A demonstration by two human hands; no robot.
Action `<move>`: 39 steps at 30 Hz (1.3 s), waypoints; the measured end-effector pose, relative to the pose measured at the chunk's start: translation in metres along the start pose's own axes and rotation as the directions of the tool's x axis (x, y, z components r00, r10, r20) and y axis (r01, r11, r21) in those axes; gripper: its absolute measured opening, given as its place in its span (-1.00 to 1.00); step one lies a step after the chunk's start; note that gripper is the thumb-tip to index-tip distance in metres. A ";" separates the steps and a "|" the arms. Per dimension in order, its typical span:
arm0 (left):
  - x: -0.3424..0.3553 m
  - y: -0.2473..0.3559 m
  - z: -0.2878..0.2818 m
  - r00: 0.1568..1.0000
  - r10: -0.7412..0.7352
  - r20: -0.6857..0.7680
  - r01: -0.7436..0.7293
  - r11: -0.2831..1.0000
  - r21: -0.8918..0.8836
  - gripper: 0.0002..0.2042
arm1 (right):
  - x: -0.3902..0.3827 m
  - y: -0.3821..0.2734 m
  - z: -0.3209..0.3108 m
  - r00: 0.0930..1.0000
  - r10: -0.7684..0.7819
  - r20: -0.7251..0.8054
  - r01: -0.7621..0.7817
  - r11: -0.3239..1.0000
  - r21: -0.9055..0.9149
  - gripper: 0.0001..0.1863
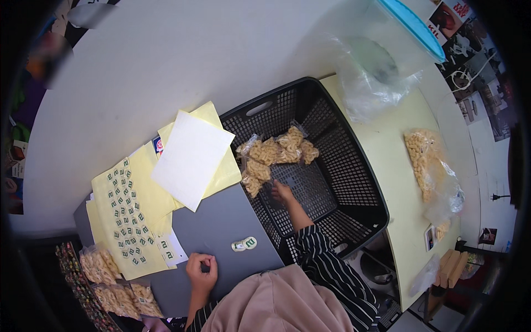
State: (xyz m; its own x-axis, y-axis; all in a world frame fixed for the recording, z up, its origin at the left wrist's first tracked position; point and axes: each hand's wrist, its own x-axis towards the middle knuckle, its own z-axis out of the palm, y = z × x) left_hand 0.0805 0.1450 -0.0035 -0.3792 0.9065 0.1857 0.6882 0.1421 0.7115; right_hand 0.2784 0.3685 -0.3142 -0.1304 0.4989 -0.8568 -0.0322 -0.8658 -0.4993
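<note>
My right hand [283,192] reaches down into a black plastic basket [354,166], its fingers curled at the edge of a clear bag of curly, pale brown snacks [256,170]. More such bags [290,145] lie against it on the basket's far left side. My left hand [202,271] rests over the grey tabletop [210,227] in a loose curl, with nothing visible in it. Two round white stickers with green print [244,244] lie to its right. Left of that hand is a yellow sheet of round stickers [128,216].
A white sheet [193,157] overlaps yellow backing paper. Several snack bags [119,288] sit at the near left. Right of the basket, a pale table [409,221] bears a large open snack bag [426,160] and a clear tub with a blue rim [415,27].
</note>
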 end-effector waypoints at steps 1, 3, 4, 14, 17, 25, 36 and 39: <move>-0.002 0.001 0.000 1.000 -0.019 -0.002 0.019 1.000 0.021 -0.87 | -0.005 -0.006 0.015 1.000 0.030 -0.004 -0.030 0.998 0.049 -0.33; -0.003 0.001 0.001 0.999 -0.036 -0.019 0.036 0.999 -0.004 -0.87 | -0.013 -0.018 0.035 0.997 0.082 -0.018 -0.078 0.985 0.157 -0.37; -0.002 0.002 0.001 0.999 -0.040 -0.026 0.039 0.999 -0.016 -0.86 | -0.008 -0.020 0.040 0.995 0.101 -0.022 -0.098 0.989 0.114 -0.41; -0.001 0.001 -0.003 0.999 -0.051 -0.007 0.051 0.995 -0.081 -0.87 | -0.050 -0.005 -0.003 0.992 -0.072 0.105 0.005 0.847 0.532 -0.64; -0.001 0.001 -0.002 0.998 -0.059 -0.007 0.057 0.991 -0.123 -0.87 | -0.116 -0.018 -0.033 0.977 -0.211 -0.019 0.184 0.805 0.564 -0.70; 0.005 0.007 -0.009 0.982 -0.170 0.083 0.188 0.817 -0.545 -0.73 | -0.305 -0.065 0.015 0.279 -0.934 -0.222 0.945 0.309 -0.112 -0.86; 0.011 0.028 -0.068 0.982 -0.112 0.153 0.181 0.319 -0.930 -0.50 | -0.411 0.022 0.150 -0.130 -0.901 0.414 0.918 -0.267 -0.293 -0.87; -0.003 0.010 -0.095 0.985 -0.096 0.145 0.170 0.359 -0.918 -0.54 | -0.408 0.038 0.147 -0.208 -0.901 0.381 0.903 -0.327 -0.279 -0.85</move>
State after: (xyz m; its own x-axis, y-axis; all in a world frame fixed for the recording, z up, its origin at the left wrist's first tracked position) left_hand 0.0298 0.1063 0.0679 -0.3496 0.9368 0.0164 -0.3851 -0.1597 0.9089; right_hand 0.1851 0.1268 0.0358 -0.3209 0.6620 0.6773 0.1693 0.7437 -0.6467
